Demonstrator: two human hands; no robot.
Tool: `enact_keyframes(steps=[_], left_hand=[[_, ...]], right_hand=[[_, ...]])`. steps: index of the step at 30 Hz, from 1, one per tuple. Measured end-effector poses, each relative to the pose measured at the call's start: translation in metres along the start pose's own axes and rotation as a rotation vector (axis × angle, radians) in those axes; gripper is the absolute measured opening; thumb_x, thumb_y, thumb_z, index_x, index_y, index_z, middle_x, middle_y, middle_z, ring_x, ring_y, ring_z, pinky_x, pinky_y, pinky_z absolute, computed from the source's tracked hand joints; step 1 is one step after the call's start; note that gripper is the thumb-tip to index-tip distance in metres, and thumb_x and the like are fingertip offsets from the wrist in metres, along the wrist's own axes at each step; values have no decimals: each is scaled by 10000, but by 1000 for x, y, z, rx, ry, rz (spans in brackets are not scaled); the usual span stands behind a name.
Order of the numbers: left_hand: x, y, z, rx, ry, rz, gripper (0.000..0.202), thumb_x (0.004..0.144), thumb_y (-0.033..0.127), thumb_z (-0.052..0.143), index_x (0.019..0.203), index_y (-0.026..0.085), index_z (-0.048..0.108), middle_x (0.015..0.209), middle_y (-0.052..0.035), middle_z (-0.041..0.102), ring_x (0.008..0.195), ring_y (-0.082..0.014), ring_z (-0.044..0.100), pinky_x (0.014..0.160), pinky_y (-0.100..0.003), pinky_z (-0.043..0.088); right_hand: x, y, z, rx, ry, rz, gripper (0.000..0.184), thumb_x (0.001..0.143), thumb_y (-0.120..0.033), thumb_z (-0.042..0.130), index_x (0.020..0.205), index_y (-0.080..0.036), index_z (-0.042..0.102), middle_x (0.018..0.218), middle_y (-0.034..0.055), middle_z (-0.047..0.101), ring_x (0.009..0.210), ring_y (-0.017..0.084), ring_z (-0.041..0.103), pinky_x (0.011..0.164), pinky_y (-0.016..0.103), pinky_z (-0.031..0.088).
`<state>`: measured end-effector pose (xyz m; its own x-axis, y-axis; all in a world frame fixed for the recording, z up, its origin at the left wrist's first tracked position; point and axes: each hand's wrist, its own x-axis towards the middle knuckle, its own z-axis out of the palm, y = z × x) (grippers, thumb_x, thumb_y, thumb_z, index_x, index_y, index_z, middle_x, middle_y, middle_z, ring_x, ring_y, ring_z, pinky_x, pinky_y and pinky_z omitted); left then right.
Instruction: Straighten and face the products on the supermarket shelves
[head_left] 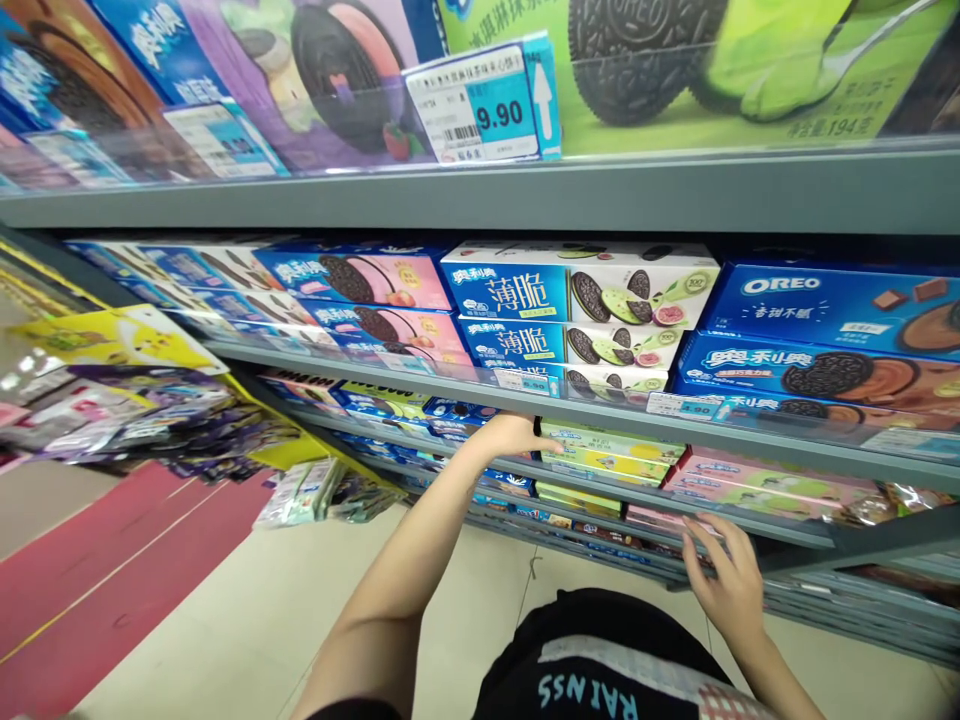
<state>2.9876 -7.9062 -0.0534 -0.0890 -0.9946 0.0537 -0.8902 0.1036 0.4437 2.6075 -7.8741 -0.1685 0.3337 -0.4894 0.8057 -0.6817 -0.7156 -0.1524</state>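
Note:
My left hand (514, 436) reaches into a lower shelf, at the left end of a stack of green and yellow biscuit boxes (611, 452). Its thumb points right against or just in front of the stack, while the shelf above hides the other fingers. Whether it grips a box cannot be seen. My right hand (726, 572) is open with bent, spread fingers and nothing in it. It hovers by the shelf edge, below the pink and green biscuit boxes (776, 485).
Above my hands, a shelf holds white and blue biscuit boxes (577, 300) and blue Oreo boxes (832, 310). A grey shelf edge (480, 195) with a price tag (487, 105) crosses the top. At left hang packaged goods (150, 420) over a red floor strip (135, 580).

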Motion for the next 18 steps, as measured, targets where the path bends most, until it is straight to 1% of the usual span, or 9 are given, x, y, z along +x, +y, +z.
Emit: enact_keyframes(steps=[2, 4, 5, 7, 10, 12, 15, 18], left_hand=[[-9, -6, 2, 84, 51, -38, 645, 696, 489, 764, 1237, 184, 589, 1123, -102, 729, 1032, -320, 687, 926, -363, 521], [-16, -13, 3, 92, 92, -19, 717, 696, 439, 782, 1302, 158, 522, 1198, -139, 691, 1024, -317, 690, 919, -374, 524], [-18, -17, 2, 74, 101, -4, 743, 692, 434, 787, 1322, 161, 502, 1246, -144, 666, 1046, -313, 683, 917, -369, 526], [-16, -25, 1, 40, 92, 13, 737, 676, 469, 790, 1306, 197, 523, 1280, -117, 651, 1125, -321, 649, 936, -360, 518], [-7, -32, -2, 14, 30, 7, 642, 654, 580, 763, 1186, 249, 621, 1185, -58, 707, 1241, -339, 571, 1006, -355, 471], [0, -33, -3, -26, -2, 0, 623, 647, 649, 723, 1131, 263, 654, 1130, -36, 730, 1271, -325, 547, 1015, -334, 460], [7, -33, -3, -74, -13, 3, 631, 633, 687, 695, 1094, 256, 673, 1119, -30, 736, 1233, -298, 579, 967, -291, 483], [9, -33, -4, -84, -55, -27, 613, 640, 672, 693, 1083, 249, 678, 1085, -22, 746, 1119, -282, 649, 904, -277, 508]], right_hand=[[3, -1, -1, 14, -1, -10, 310, 843, -116, 660, 1143, -193, 652, 1112, 110, 630, 1023, 251, 608, 906, 436, 499], [8, -1, -1, 36, 0, -19, 318, 841, -118, 663, 1150, -194, 651, 1115, 113, 627, 1025, 248, 606, 904, 427, 501], [10, -2, -2, 45, 1, -22, 321, 840, -119, 663, 1151, -196, 652, 1117, 113, 626, 1023, 247, 606, 903, 423, 503], [14, -3, -1, 55, 2, -27, 320, 840, -120, 661, 1150, -203, 655, 1115, 109, 628, 1013, 243, 611, 903, 421, 504], [18, -6, 1, 63, 0, -44, 318, 842, -120, 655, 1147, -213, 660, 1110, 101, 634, 997, 237, 621, 904, 418, 506], [19, -9, 3, 75, -3, -50, 315, 843, -123, 653, 1144, -217, 662, 1111, 98, 635, 996, 235, 623, 906, 417, 507], [19, -14, 4, 96, -6, -50, 317, 841, -121, 654, 1144, -212, 663, 1109, 101, 632, 1002, 236, 622, 906, 414, 511], [19, -18, 4, 105, -15, -53, 331, 836, -106, 659, 1152, -203, 657, 1113, 109, 628, 1009, 240, 618, 906, 418, 507]])
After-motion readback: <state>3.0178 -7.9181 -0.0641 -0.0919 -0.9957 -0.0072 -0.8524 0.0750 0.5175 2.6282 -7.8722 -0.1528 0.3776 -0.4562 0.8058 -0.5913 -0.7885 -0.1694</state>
